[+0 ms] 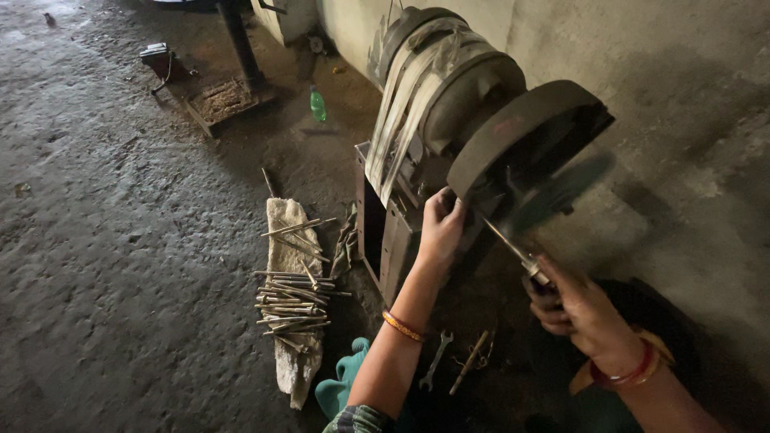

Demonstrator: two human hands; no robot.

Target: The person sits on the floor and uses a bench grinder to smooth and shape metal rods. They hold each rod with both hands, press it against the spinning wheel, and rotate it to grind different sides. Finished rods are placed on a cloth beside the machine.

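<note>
A belt-driven grinding machine (449, 104) stands by the wall, its blurred wheel (561, 188) under a dark curved guard (521, 136). My right hand (573, 309) grips a thin metal rod (513, 248) whose far end points up at the wheel. My left hand (441, 224) rests on the machine's frame just below the guard, fingers curled over its edge. Both wrists wear bangles.
A pile of several metal rods (293, 301) lies on a pale stone slab (293, 353) on the floor at the left. A wrench (435, 361) and another small tool (469, 362) lie between my arms. A green bottle (318, 104) stands farther back. Teal cloth (341, 381) sits near my left elbow.
</note>
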